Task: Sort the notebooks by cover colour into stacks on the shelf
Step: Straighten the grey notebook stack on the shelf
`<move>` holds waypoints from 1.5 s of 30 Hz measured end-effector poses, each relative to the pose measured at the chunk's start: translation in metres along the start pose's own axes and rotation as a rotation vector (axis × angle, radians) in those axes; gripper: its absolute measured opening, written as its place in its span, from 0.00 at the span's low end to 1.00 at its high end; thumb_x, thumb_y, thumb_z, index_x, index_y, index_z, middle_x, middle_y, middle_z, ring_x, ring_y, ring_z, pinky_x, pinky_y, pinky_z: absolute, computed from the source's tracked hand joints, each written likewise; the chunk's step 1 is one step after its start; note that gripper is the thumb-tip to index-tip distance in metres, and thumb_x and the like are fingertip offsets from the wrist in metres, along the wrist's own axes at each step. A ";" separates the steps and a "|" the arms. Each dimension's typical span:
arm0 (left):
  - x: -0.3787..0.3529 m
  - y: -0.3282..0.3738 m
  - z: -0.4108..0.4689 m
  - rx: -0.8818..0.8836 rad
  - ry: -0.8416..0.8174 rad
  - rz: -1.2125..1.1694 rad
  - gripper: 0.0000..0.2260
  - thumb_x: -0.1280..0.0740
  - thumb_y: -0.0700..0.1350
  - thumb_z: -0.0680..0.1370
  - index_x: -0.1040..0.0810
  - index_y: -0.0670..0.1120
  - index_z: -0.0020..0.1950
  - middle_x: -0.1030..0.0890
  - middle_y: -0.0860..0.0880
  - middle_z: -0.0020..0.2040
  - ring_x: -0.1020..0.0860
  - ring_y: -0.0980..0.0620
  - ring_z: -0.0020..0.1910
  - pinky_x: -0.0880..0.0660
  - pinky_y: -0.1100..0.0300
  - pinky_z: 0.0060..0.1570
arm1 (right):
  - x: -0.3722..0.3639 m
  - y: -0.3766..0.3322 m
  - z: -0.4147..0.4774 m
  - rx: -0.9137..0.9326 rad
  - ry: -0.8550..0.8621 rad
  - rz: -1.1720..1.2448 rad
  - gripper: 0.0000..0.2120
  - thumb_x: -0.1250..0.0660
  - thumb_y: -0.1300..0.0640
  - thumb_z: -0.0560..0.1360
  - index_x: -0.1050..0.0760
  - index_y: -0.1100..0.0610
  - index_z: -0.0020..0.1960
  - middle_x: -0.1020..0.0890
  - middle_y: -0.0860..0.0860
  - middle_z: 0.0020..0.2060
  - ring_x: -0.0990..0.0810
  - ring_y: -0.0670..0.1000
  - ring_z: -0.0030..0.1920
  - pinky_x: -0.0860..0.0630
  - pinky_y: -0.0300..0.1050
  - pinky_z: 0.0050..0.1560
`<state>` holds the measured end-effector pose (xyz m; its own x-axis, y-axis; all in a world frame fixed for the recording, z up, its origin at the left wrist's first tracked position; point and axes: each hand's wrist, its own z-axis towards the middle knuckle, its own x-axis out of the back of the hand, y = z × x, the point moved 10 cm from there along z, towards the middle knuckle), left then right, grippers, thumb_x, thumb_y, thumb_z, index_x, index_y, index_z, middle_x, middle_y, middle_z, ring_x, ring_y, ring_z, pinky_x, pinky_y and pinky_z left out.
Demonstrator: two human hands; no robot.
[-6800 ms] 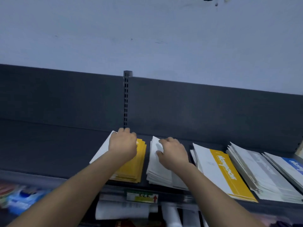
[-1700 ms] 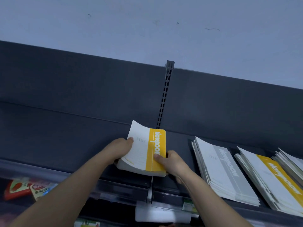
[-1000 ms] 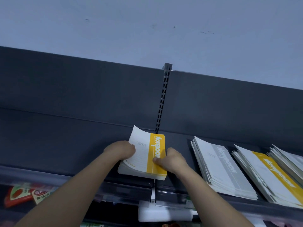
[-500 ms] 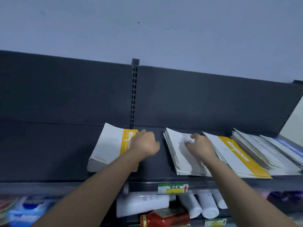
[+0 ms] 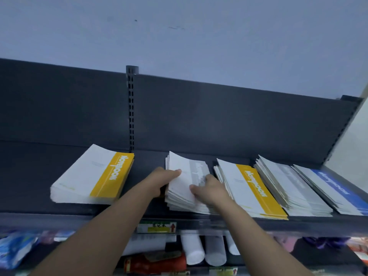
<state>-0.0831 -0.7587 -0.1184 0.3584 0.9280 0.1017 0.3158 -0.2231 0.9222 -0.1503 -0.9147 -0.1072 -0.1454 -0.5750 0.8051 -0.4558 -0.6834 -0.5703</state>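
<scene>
A thick stack of yellow-banded notebooks [image 5: 93, 176] lies alone on the left of the dark shelf [image 5: 139, 211]. Right of it sits a grey-banded stack [image 5: 185, 182]. My left hand [image 5: 161, 179] grips this grey stack's left edge, thumb on the top cover. My right hand [image 5: 209, 189] presses on the same stack's right side, fingers on the cover. Further right lie another yellow-banded stack [image 5: 253, 188], a second grey stack [image 5: 286, 182] and a blue-banded stack [image 5: 334, 188].
A slotted upright [image 5: 130, 108] splits the dark back panel. Bare shelf lies left of the yellow stack. A price tag [image 5: 157, 228] hangs on the shelf lip. Below are white rolls [image 5: 201, 250], a red pack [image 5: 155, 262] and blue packets [image 5: 14, 250].
My left hand left the yellow stack on the left and moved right onto the grey stack's left edge. My right hand stays on the grey stack.
</scene>
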 end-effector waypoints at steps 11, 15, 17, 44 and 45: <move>0.003 -0.003 0.000 -0.021 0.063 -0.108 0.15 0.29 0.37 0.75 0.25 0.35 0.60 0.18 0.39 0.51 0.18 0.42 0.46 0.21 0.53 0.38 | -0.007 0.000 0.007 0.156 -0.036 0.199 0.27 0.32 0.46 0.73 0.36 0.57 0.66 0.25 0.53 0.59 0.24 0.55 0.57 0.25 0.50 0.55; 0.014 0.018 -0.011 -0.257 0.047 -0.198 0.14 0.29 0.39 0.74 0.23 0.43 0.59 0.17 0.43 0.52 0.18 0.44 0.49 0.21 0.52 0.42 | 0.017 -0.005 0.011 0.169 0.079 0.601 0.46 0.23 0.41 0.59 0.39 0.55 0.70 0.25 0.51 0.62 0.24 0.54 0.61 0.24 0.57 0.59; 0.021 0.036 -0.016 -0.404 0.009 -0.227 0.22 0.26 0.41 0.70 0.25 0.46 0.62 0.18 0.44 0.56 0.19 0.42 0.53 0.22 0.49 0.46 | 0.028 -0.011 0.014 0.183 0.077 0.743 0.46 0.20 0.44 0.59 0.38 0.53 0.69 0.24 0.49 0.61 0.24 0.53 0.60 0.23 0.56 0.59; 0.049 0.050 -0.015 -0.673 -0.072 -0.145 0.37 0.21 0.43 0.62 0.31 0.53 0.68 0.20 0.50 0.60 0.22 0.49 0.60 0.22 0.55 0.53 | 0.097 -0.136 -0.053 0.755 0.654 0.216 0.50 0.40 0.28 0.67 0.55 0.51 0.79 0.53 0.47 0.78 0.57 0.46 0.78 0.58 0.49 0.77; 0.049 0.050 -0.016 -0.677 -0.076 -0.144 0.37 0.21 0.42 0.63 0.31 0.53 0.68 0.20 0.49 0.60 0.22 0.48 0.60 0.22 0.56 0.52 | 0.096 -0.158 -0.060 0.809 0.664 -0.052 0.47 0.45 0.27 0.69 0.52 0.52 0.79 0.52 0.48 0.78 0.57 0.47 0.78 0.61 0.50 0.76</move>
<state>-0.0639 -0.7198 -0.0615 0.4225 0.9054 -0.0424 -0.2437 0.1586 0.9568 -0.1452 -0.8351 0.0704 -0.7070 -0.3414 0.6193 0.2129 -0.9379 -0.2741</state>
